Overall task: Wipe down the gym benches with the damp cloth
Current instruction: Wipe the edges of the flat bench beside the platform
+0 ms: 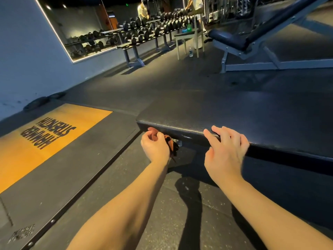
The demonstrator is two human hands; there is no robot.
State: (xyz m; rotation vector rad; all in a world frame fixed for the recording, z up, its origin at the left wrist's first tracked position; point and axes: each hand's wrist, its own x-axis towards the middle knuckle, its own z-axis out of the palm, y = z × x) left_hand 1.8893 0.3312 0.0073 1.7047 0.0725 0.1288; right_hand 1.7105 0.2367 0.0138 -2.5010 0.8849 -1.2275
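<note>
Rust-red cloth (171, 144) bunched in grip of left hand (155, 147) at black bench (234, 112) edge; right hand (225, 150) rests splayed.

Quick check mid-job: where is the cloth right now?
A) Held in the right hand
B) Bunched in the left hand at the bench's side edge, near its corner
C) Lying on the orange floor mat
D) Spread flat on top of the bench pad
B: the cloth is bunched in the left hand against the side of the bench near its corner; the right hand holds nothing.
</note>
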